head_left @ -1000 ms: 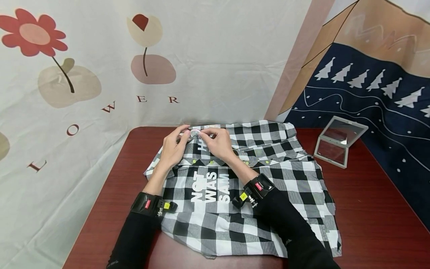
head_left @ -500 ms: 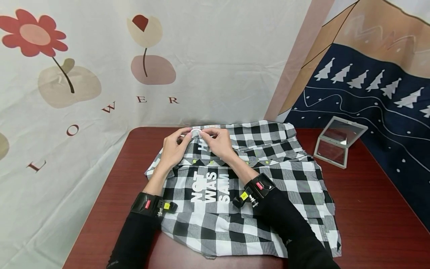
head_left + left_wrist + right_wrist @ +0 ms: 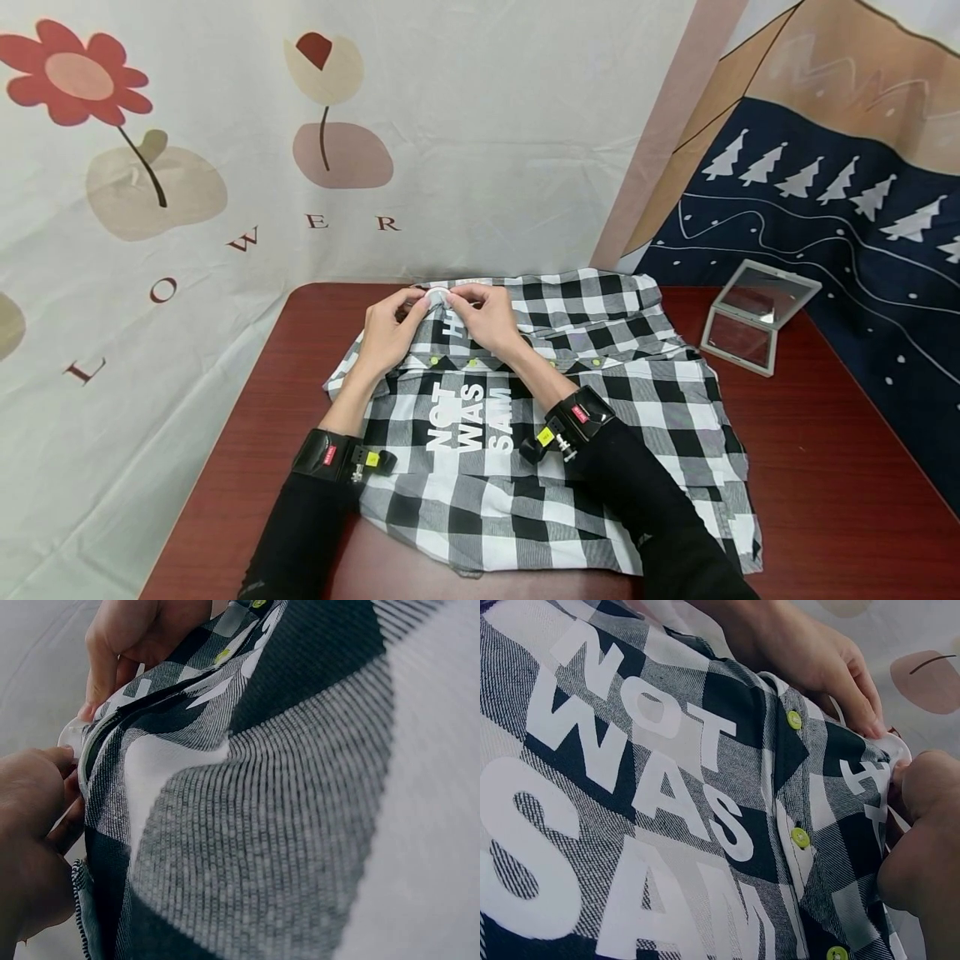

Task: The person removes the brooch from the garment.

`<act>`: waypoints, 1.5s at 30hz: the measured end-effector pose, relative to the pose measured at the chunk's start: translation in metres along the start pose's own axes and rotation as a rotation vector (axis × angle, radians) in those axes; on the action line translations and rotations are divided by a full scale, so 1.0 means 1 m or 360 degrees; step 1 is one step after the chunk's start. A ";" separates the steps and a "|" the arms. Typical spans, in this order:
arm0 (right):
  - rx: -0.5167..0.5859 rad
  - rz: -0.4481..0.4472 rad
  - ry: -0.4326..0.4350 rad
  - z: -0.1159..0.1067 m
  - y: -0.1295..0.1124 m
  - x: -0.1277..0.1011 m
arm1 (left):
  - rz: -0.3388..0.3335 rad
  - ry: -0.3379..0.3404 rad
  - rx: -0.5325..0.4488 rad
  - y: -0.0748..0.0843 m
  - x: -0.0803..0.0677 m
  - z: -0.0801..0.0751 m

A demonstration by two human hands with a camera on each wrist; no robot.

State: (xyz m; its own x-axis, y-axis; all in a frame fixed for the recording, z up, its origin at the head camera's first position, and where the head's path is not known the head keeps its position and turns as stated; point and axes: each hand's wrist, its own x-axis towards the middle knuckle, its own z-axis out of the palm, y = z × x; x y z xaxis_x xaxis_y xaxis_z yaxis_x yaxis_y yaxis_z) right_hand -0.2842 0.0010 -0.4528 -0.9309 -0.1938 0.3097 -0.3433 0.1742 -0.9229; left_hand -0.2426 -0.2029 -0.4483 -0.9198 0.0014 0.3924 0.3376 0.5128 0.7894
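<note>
**Inspector:** Report the item and both hands.

**Operator:** I see the small white disc (image 3: pixel 437 296) at the far edge of the plaid shirt (image 3: pixel 585 433), near the table's back edge. The left hand (image 3: pixel 386 333) pinches it from one side, the right hand (image 3: pixel 489 321) from the other, fingertips curled on it and the cloth under it.

**Inspector:** Any change over the last second?

**Operator:** Very little. The disc sits a touch further right and the fingers have closed in (a small adjustment, I judge, not a release). The work on that edge looks unfinished.

**Inspector:** Edges and room?

**Operator:** The shirt lies flat across the red table (image 3: pixel 825 467), its hem close to the near edge. The wall cloth (image 3: pixel 225 242) stands just behind the hands, so no room there. The hinged mirror case (image 3: pixel 756 315) stands well apart, right; bare table lies either side.
</note>
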 end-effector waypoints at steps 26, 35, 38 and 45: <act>-0.0019 -0.0030 -0.0124 -0.004 -0.001 -0.001 | -0.0009 0.0009 0.0020 0.004 -0.001 -0.001; 0.0027 0.0026 -0.0238 -0.008 -0.002 -0.004 | -0.0025 0.0009 0.0017 0.004 -0.001 -0.002; 0.0034 0.0033 -0.0268 -0.008 -0.002 -0.005 | -0.0026 0.0012 0.0007 0.004 -0.001 -0.002; 0.0035 0.0041 -0.0318 -0.008 -0.004 -0.006 | -0.0015 0.0006 -0.0002 0.003 -0.001 -0.001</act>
State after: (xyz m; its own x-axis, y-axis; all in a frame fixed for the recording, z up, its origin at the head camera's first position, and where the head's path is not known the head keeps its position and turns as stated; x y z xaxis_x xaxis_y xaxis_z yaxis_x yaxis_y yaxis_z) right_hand -0.2779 0.0087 -0.4488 -0.8952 -0.3778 0.2365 -0.3149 0.1607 -0.9354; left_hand -0.2406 -0.2027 -0.4457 -0.9221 -0.0070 0.3868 0.3290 0.5117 0.7937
